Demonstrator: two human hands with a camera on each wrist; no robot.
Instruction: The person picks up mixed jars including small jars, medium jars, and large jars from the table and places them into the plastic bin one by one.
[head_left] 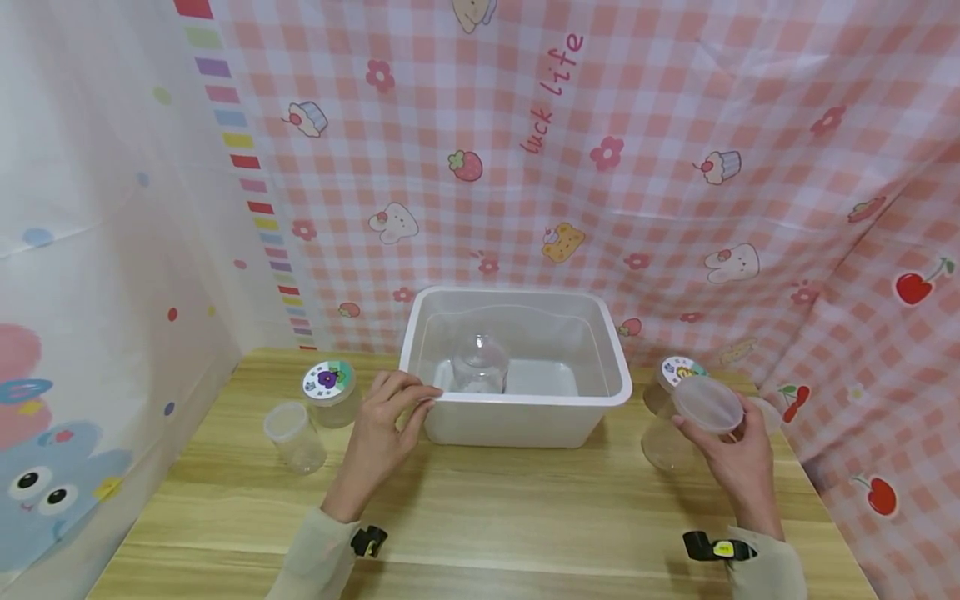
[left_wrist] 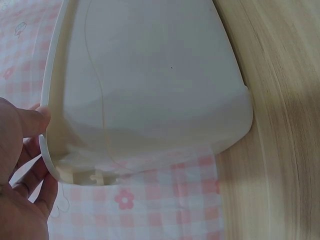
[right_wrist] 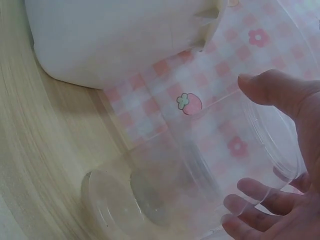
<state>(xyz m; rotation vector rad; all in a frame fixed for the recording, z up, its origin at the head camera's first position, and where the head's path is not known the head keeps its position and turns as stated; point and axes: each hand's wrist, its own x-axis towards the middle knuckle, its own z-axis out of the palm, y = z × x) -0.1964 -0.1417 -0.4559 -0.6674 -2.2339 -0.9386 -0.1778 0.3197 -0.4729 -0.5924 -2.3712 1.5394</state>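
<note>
My left hand [head_left: 386,433] pinches the rim of a white plastic bin [head_left: 525,425] at its front left corner. In the left wrist view, the thumb lies on one side of the rim and fingers on the other. At the right, my right hand [head_left: 742,462] holds a clear plastic jar [head_left: 663,446] near its translucent lid [head_left: 708,402]. The jar tilts, with its lid end toward my palm. The right wrist view shows the thumb on one side of this jar [right_wrist: 165,145] and fingers on the other. A rounded clear container [head_left: 480,367] sits inside the bin, left of its middle.
Left of the bin stand a jar with a purple-flower lid [head_left: 328,381] and a clear jar with a frosted lid [head_left: 296,442]. Behind the held jar is a jar with a yellow-flower lid [head_left: 681,369]. A checked pink cloth [head_left: 525,208] hangs behind the wooden table [head_left: 517,517].
</note>
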